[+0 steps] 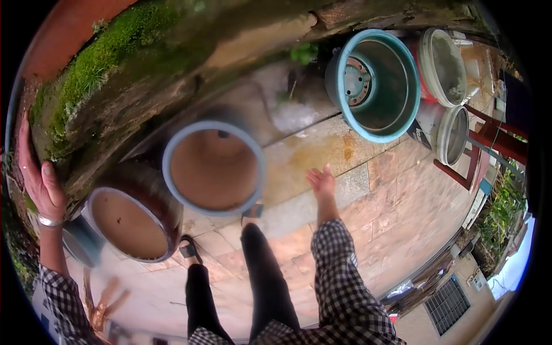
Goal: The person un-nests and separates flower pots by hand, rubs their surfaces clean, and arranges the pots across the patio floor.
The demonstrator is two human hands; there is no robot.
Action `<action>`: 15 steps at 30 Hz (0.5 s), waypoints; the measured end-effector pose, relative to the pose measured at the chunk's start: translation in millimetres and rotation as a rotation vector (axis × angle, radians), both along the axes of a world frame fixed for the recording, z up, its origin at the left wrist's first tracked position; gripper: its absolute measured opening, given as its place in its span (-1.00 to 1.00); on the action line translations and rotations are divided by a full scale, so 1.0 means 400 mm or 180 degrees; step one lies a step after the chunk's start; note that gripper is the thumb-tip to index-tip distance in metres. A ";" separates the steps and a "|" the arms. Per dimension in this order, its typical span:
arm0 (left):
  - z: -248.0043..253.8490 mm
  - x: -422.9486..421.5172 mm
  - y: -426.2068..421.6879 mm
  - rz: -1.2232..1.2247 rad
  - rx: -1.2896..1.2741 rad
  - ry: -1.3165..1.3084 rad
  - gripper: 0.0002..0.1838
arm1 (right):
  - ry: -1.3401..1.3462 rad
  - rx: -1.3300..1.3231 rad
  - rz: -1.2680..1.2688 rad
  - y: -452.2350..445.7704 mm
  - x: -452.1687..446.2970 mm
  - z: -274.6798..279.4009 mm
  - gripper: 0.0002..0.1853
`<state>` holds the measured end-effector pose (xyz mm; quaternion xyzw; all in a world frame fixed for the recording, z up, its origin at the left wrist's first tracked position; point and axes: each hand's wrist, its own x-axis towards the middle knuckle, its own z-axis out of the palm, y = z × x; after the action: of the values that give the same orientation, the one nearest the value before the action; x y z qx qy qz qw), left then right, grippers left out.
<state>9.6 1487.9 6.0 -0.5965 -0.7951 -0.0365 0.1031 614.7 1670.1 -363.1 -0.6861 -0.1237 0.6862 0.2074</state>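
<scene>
My left hand [43, 187] rests against the edge of the mossy stone ledge [109, 63], its fingers stretched out and thumb apart; it wears a silver bracelet [49, 221]. Just beside it stands a dark glazed jar [171, 201] with a flat brown surface inside. A grey-rimmed round tub [260, 155], brown inside, stands between my hands on the paving. My right hand [323, 181] hangs over the paved floor, fingers apart, holding nothing and touching nothing. Up and to its right, a teal plastic flower pot [414, 103] shows drainage holes in its base.
Two pale buckets [441, 63] stand beside the teal pot, close to a red-brown wooden frame [486, 141]. A blue-grey pot [80, 244] is partly hidden by the jar. Part of the stone paving [345, 213] looks wet. Farther off are a barred window [447, 307] and green plants [500, 213].
</scene>
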 end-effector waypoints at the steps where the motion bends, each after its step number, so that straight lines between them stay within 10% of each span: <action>1: -0.003 0.002 0.003 -0.0013 0.0085 -0.0013 -0.28 | -0.0124 -0.0175 0.0190 -0.098 0.005 -0.006 -0.33; 5: -0.007 0.000 -0.003 -0.0121 0.0263 0.0183 -0.39 | -0.0303 -0.1027 0.1068 -0.422 -0.048 0.086 -0.57; 7: -0.017 0.018 -0.012 0.0112 0.0354 0.0177 -0.48 | -0.0318 -0.0737 0.2833 -0.553 -0.076 0.108 -0.54; 15: 0.026 0.176 -0.150 0.0108 0.1079 -0.0595 -0.35 | 0.0574 -0.0559 0.2804 -0.707 -0.314 0.359 -0.54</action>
<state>79.8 1427.7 16.4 -0.5511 -0.7937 -0.2233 0.1283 489.3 1387.3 -219.6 -0.5206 -0.3265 0.7739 -0.1532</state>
